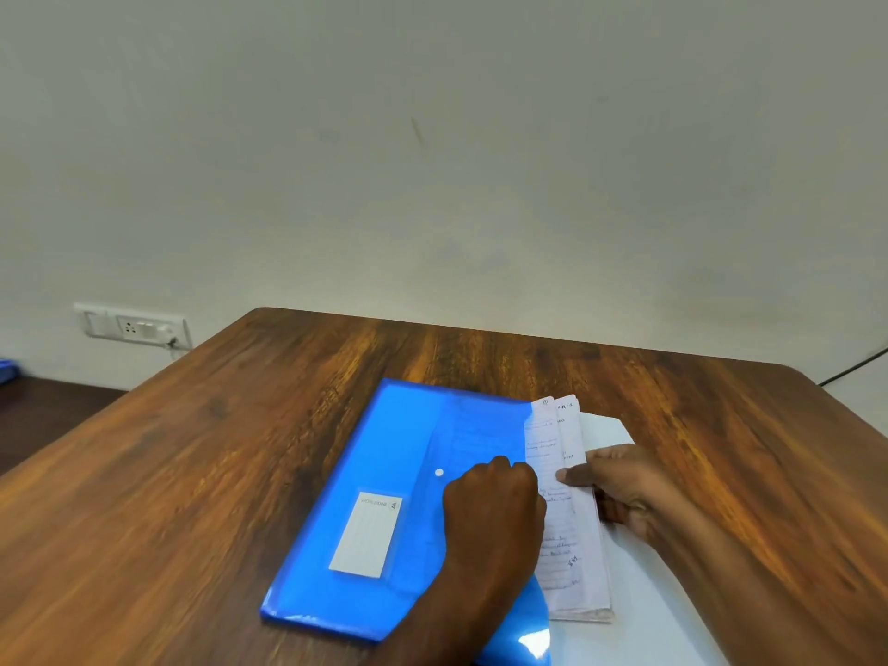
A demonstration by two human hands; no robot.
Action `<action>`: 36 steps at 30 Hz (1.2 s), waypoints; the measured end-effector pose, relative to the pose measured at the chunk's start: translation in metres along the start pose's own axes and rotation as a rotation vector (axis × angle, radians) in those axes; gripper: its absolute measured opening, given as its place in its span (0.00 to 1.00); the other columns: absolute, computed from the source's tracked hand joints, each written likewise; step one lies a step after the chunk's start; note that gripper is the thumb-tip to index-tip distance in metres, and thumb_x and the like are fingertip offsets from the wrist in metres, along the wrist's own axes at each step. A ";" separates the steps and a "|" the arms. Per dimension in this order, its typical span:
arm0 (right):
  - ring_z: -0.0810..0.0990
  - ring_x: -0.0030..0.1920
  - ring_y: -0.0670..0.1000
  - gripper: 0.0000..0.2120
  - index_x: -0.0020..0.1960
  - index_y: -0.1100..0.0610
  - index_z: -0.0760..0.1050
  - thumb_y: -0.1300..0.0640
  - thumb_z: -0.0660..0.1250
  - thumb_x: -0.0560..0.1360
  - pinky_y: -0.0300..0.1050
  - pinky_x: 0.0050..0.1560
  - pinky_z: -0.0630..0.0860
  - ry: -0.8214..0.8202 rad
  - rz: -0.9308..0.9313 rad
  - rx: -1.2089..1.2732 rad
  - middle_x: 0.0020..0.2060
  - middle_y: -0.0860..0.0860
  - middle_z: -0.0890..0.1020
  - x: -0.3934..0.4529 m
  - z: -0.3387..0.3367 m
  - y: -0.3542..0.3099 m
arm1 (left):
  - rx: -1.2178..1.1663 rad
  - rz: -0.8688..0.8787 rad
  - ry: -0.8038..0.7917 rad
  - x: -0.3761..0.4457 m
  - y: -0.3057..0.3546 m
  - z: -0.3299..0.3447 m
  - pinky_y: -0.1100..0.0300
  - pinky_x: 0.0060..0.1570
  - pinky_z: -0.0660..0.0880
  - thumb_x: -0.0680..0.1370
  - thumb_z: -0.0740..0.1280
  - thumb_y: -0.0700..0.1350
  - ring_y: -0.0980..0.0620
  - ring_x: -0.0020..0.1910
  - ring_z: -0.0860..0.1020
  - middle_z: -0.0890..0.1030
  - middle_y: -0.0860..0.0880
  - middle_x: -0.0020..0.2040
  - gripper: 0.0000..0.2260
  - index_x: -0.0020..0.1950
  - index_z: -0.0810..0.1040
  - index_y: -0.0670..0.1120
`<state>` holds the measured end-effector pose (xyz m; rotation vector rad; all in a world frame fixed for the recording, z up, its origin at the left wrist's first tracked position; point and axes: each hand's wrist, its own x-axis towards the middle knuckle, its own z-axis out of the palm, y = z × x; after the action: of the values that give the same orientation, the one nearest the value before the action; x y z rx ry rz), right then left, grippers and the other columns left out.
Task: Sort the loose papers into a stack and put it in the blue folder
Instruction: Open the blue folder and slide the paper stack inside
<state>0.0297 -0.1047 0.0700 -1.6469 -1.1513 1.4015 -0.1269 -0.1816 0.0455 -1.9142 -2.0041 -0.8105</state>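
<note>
**Inspector A:** Reviewing the head view, the only one supplied: the step in hand is judged to be insertion. The stack of papers (562, 511) lies at the right edge of the blue folder (384, 497), on the wooden table (240, 449), with its left margin apparently tucked under the folder's translucent flap. Most of the stack's visible width lies outside.

**Inspector B:** And the hands?

**Inspector A:** The left hand (495, 511) rests on the folder near its open edge, fingers curled under at the flap; whether they grip the flap or merely press it cannot be told. The right hand (620, 487) holds the stack from the right, thumb on top pinching the sheets against fingers hidden beneath.

**Inspector B:** The next move?

**Inspector A:** In this inspector's judgement, the flap needs to be kept lifted while the stack is slid leftward, squarely, so no corner catches on the opening.

**Inspector B:** Condition of the items?

**Inspector A:** The papers are white, handwritten, fairly well squared, though the far corners fan slightly. The folder is glossy blue plastic, with a white snap button (438, 472) and a white label pocket (366, 535) on its front. A separate white sheet (620, 593) lies beneath the stack. A wall socket (132, 326) sits behind the table.
</note>
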 end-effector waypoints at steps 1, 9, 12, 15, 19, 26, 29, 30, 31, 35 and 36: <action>0.89 0.42 0.63 0.09 0.52 0.71 0.83 0.73 0.76 0.72 0.62 0.52 0.85 -0.003 0.007 -0.011 0.45 0.63 0.88 0.000 0.003 0.000 | 0.002 -0.001 0.000 0.000 0.000 0.000 0.60 0.25 0.53 0.53 0.82 0.46 0.49 0.19 0.71 0.72 0.52 0.23 0.22 0.24 0.66 0.49; 0.88 0.35 0.60 0.09 0.50 0.65 0.81 0.69 0.78 0.72 0.45 0.32 0.83 0.004 0.007 -0.068 0.46 0.60 0.87 0.002 0.030 -0.002 | 0.011 -0.017 -0.005 0.000 0.000 -0.002 0.60 0.25 0.53 0.52 0.83 0.48 0.50 0.19 0.72 0.72 0.52 0.23 0.21 0.24 0.70 0.49; 0.85 0.27 0.57 0.07 0.43 0.64 0.79 0.71 0.76 0.73 0.41 0.27 0.78 -0.037 0.017 -0.041 0.38 0.60 0.86 0.004 0.032 -0.002 | 0.021 0.001 -0.003 0.000 0.000 -0.001 0.60 0.26 0.52 0.51 0.84 0.48 0.51 0.20 0.73 0.72 0.52 0.24 0.19 0.24 0.73 0.50; 0.78 0.21 0.52 0.10 0.39 0.64 0.77 0.75 0.69 0.75 0.38 0.22 0.73 -0.048 0.031 -0.042 0.27 0.58 0.80 0.006 0.039 0.001 | 0.009 0.069 0.009 -0.004 0.004 0.001 0.60 0.23 0.55 0.50 0.84 0.46 0.52 0.20 0.73 0.72 0.52 0.24 0.19 0.26 0.75 0.51; 0.77 0.30 0.56 0.13 0.39 0.63 0.79 0.76 0.63 0.76 0.43 0.30 0.75 -0.027 0.036 -0.028 0.36 0.64 0.80 0.015 0.048 0.004 | 0.024 0.078 0.009 -0.006 0.007 0.002 0.61 0.24 0.55 0.50 0.84 0.49 0.53 0.21 0.74 0.74 0.53 0.25 0.19 0.26 0.75 0.50; 0.78 0.31 0.56 0.14 0.39 0.65 0.78 0.77 0.62 0.77 0.46 0.33 0.77 -0.059 0.051 0.087 0.33 0.60 0.80 0.012 0.052 0.006 | 0.006 0.005 0.074 -0.003 0.004 0.003 0.59 0.27 0.53 0.55 0.82 0.50 0.52 0.21 0.73 0.74 0.52 0.25 0.17 0.26 0.73 0.49; 0.77 0.30 0.56 0.14 0.38 0.65 0.78 0.77 0.61 0.77 0.46 0.35 0.75 -0.077 0.037 0.137 0.31 0.60 0.79 0.010 0.057 0.012 | -0.020 -0.027 0.090 -0.001 0.004 0.003 0.58 0.23 0.57 0.56 0.81 0.50 0.52 0.21 0.74 0.74 0.52 0.25 0.16 0.28 0.74 0.49; 0.77 0.30 0.56 0.13 0.39 0.65 0.77 0.77 0.60 0.77 0.45 0.35 0.74 -0.083 0.029 0.140 0.30 0.59 0.79 0.009 0.059 0.014 | -0.029 -0.034 0.094 -0.001 0.004 0.003 0.58 0.21 0.60 0.56 0.81 0.50 0.52 0.21 0.74 0.74 0.52 0.26 0.15 0.28 0.75 0.49; 0.77 0.31 0.56 0.12 0.41 0.66 0.77 0.77 0.60 0.77 0.45 0.35 0.75 -0.088 0.017 0.146 0.30 0.59 0.79 0.007 0.061 0.015 | -0.037 -0.037 0.102 0.000 0.003 0.004 0.59 0.20 0.64 0.57 0.80 0.51 0.52 0.22 0.74 0.75 0.52 0.26 0.14 0.28 0.76 0.50; 0.79 0.33 0.57 0.12 0.47 0.68 0.79 0.81 0.61 0.74 0.47 0.35 0.77 -0.088 -0.029 0.155 0.33 0.60 0.80 0.005 0.065 0.018 | -0.110 -0.019 0.157 0.002 0.001 0.006 0.60 0.21 0.66 0.60 0.76 0.49 0.51 0.23 0.75 0.76 0.52 0.27 0.10 0.29 0.76 0.49; 0.80 0.33 0.57 0.13 0.47 0.68 0.79 0.82 0.62 0.73 0.46 0.34 0.78 -0.105 -0.033 0.155 0.33 0.61 0.81 0.003 0.065 0.017 | -0.129 -0.016 0.161 0.002 0.000 0.006 0.60 0.21 0.67 0.61 0.75 0.49 0.50 0.23 0.75 0.76 0.52 0.27 0.09 0.30 0.76 0.49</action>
<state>-0.0305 -0.1112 0.0407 -1.4556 -1.0938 1.5315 -0.1255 -0.1762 0.0414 -1.8355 -1.9158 -1.0864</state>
